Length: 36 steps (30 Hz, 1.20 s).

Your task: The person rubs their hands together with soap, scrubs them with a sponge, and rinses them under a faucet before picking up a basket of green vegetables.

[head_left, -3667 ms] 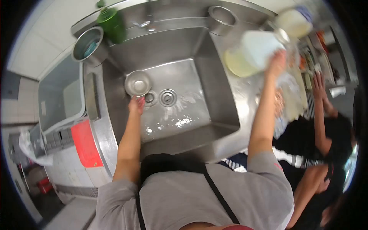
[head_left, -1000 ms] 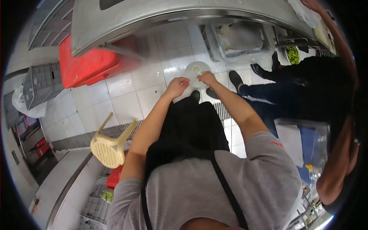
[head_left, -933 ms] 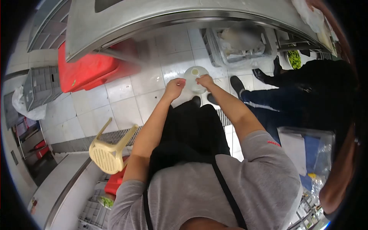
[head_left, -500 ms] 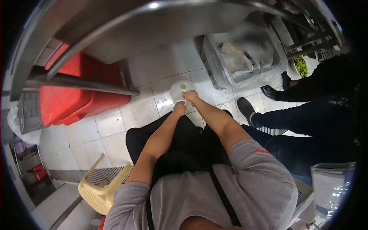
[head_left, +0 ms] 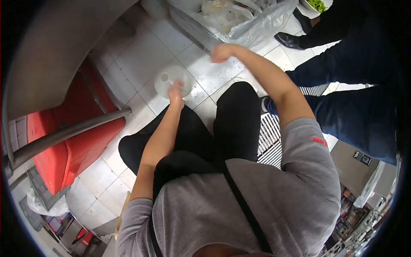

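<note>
A translucent white plastic jug stands on the wet tiled floor in front of my knees, with its round neck at the top and no cap visible on it. My left hand is closed at the near side of the jug, apparently round its handle. Up and to the right, apart from the jug, my right hand hangs over the floor near the plastic-lined bin. Its fingers look curled inward; blur and angle hide whatever may be in them.
A bin lined with clear plastic holds bagged things at the top. A red chest and a metal table leg are on the left. A person's legs stand close on my right, beside a floor grate.
My right hand has left the jug and moved up and right toward the lined bin. My left hand stays at the jug. The view has shifted and turned.
</note>
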Each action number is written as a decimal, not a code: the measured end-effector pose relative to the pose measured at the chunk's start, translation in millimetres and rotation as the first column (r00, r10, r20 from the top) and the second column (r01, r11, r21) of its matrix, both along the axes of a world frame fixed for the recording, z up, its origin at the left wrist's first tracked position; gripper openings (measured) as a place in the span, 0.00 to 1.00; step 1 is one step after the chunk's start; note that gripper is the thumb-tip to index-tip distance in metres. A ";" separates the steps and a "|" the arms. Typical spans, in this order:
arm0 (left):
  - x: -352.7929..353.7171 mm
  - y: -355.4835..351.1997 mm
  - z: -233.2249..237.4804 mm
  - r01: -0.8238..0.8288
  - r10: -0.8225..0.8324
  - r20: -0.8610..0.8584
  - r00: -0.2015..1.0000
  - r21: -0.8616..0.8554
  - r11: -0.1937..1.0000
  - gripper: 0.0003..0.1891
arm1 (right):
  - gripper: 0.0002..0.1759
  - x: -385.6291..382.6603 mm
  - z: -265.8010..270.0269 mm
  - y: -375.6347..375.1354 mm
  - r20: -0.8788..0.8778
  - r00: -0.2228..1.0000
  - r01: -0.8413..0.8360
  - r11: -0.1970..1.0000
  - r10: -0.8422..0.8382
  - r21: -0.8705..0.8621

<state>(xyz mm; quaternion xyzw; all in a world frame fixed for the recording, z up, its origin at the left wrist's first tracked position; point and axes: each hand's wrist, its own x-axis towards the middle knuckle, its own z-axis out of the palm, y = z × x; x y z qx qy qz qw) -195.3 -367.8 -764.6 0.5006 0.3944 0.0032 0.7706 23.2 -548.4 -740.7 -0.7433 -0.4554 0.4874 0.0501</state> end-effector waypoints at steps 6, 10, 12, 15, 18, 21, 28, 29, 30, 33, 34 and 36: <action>0.1 -9.5 -3.5 -0.041 0.043 -0.015 0.999 0.105 0.994 0.14 | 0.22 -108.4 -103.3 -174.9 0.282 0.950 0.225 0.921 -0.134 -0.320; -1.9 -10.7 1.2 -0.107 0.107 0.004 0.994 0.068 0.992 0.13 | 0.25 -187.6 -105.8 -202.9 0.603 0.714 0.503 0.860 -0.355 -0.089; -0.6 -8.1 6.0 -0.063 0.066 -0.037 0.997 0.091 0.994 0.14 | 0.18 -181.4 -111.9 -197.0 0.461 0.721 0.642 0.749 -0.517 -0.164; 2.3 -7.0 9.1 0.004 0.009 -0.058 0.998 0.220 0.976 0.18 | 0.17 -159.9 -136.9 -200.4 0.646 0.690 0.611 0.742 -0.327 -0.276; 2.1 -8.0 -1.6 -0.017 0.027 -0.039 0.999 0.228 0.974 0.17 | 0.18 -143.2 -158.4 -211.2 0.581 0.336 0.942 0.259 -0.741 -0.215; -1.8 -10.8 5.1 -0.117 0.116 0.020 0.993 0.194 0.974 0.18 | 0.19 -155.1 -154.4 -218.5 0.533 0.360 0.928 0.353 -0.766 -0.118; -0.2 -10.6 9.7 0.002 0.013 -0.043 0.999 0.329 0.944 0.23 | 0.23 -138.0 -175.5 -215.4 0.621 0.232 0.973 0.190 -0.749 -0.133; -3.8 -12.2 9.9 0.011 0.002 -0.040 0.999 0.334 0.942 0.23 | 0.22 -135.5 -185.9 -224.3 0.612 0.566 0.812 0.501 -0.552 -0.299; -8.3 -15.2 5.7 0.011 0.010 -0.063 0.998 0.328 0.945 0.23 | 0.19 -127.1 -178.4 -219.1 0.561 0.648 0.743 0.592 -0.516 -0.314; -4.7 -15.6 10.7 -0.014 0.006 0.024 1.000 0.346 0.938 0.22 | 0.29 -88.9 -184.8 -182.3 0.360 0.835 0.471 0.879 -0.416 -0.076; -4.8 -15.3 11.5 -0.020 0.016 0.014 1.000 0.333 0.943 0.22 | 0.31 -75.1 -163.7 -150.8 0.331 0.911 0.180 0.960 -0.245 0.213; -4.5 -10.3 -1.2 0.085 -0.083 -0.024 0.996 0.454 0.887 0.21 | 0.29 -63.6 -63.3 -61.8 -0.294 0.887 0.453 0.798 -0.357 0.398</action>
